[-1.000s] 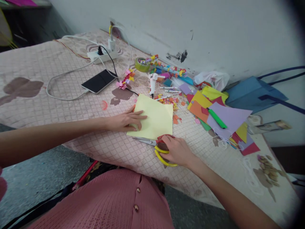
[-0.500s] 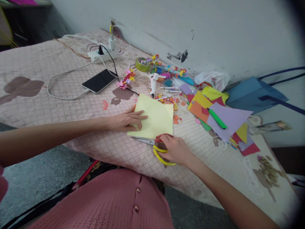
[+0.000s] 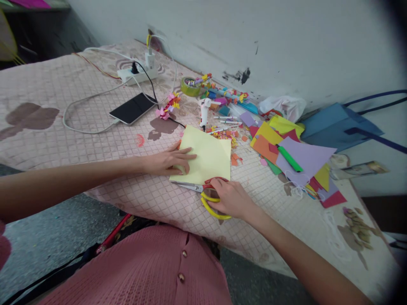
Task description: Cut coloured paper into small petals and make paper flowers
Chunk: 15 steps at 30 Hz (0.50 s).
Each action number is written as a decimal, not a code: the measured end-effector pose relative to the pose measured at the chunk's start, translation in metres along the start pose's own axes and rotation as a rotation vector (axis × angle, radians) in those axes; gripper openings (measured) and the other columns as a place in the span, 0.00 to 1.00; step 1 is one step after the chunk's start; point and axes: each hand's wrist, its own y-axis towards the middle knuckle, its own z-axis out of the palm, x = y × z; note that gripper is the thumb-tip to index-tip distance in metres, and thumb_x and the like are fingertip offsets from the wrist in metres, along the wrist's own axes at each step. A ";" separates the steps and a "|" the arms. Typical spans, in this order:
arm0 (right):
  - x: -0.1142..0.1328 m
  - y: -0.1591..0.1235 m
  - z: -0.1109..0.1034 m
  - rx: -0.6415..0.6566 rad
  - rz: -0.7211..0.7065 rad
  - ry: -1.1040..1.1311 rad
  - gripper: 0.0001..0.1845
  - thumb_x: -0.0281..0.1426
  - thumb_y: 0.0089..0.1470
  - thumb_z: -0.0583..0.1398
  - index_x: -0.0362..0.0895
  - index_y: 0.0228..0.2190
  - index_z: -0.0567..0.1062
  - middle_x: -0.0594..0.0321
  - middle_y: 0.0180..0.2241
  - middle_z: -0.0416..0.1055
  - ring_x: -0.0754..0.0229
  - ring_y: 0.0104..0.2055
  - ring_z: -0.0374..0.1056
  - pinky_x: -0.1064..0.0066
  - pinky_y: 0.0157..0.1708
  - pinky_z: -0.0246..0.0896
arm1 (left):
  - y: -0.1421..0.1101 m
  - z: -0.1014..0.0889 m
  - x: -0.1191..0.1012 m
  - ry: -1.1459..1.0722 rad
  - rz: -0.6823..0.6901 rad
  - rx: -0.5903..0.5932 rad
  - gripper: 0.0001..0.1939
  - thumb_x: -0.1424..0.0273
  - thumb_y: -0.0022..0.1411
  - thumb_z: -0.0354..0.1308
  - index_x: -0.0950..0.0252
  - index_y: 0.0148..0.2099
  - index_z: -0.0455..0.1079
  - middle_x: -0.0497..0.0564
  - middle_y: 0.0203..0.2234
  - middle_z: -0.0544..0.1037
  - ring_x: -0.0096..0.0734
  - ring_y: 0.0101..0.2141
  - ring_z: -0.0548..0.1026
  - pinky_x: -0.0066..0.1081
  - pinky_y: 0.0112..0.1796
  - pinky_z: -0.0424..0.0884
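Observation:
A pale yellow sheet of paper (image 3: pixel 208 154) lies on the patterned tablecloth in front of me. My left hand (image 3: pixel 170 162) rests flat on the paper's left part, fingers spread. At the paper's near edge, my right hand (image 3: pixel 231 197) is wrapped round the handles of a pair of scissors (image 3: pixel 211 198) with red and yellow grips. The scissors' blades point left along that near edge; whether the paper lies between them I cannot tell. Beyond the paper stands a white glue gun (image 3: pixel 204 112), with small colourful paper scraps (image 3: pixel 227 134) beside it.
To the right lie coloured paper sheets (image 3: pixel 305 154) with a green marker (image 3: pixel 290 158) on top. A blue bag (image 3: pixel 340 127) leans against the wall. At the back left are a phone (image 3: pixel 133 109), a power strip (image 3: pixel 138 76) with cables, and a tape roll (image 3: pixel 190 87).
My right hand and the scissors have slid a little to the left along the paper's near edge. My left hand and the paper stay nearly where they were.

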 end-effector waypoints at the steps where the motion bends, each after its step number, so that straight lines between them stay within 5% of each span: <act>1: 0.001 0.001 -0.001 0.004 -0.002 0.004 0.19 0.41 0.50 0.60 0.42 0.40 0.66 0.57 0.36 0.74 0.55 0.34 0.70 0.69 0.28 0.56 | 0.000 0.000 0.000 0.000 0.003 0.001 0.09 0.70 0.64 0.51 0.61 0.43 0.71 0.51 0.63 0.55 0.43 0.64 0.45 0.51 0.60 0.32; 15: 0.001 0.008 -0.001 0.027 -0.028 0.021 0.19 0.40 0.50 0.60 0.42 0.40 0.66 0.56 0.37 0.74 0.55 0.36 0.70 0.69 0.29 0.58 | 0.000 -0.001 0.000 -0.040 0.008 -0.013 0.08 0.70 0.64 0.51 0.61 0.43 0.71 0.51 0.63 0.56 0.43 0.64 0.45 0.49 0.61 0.32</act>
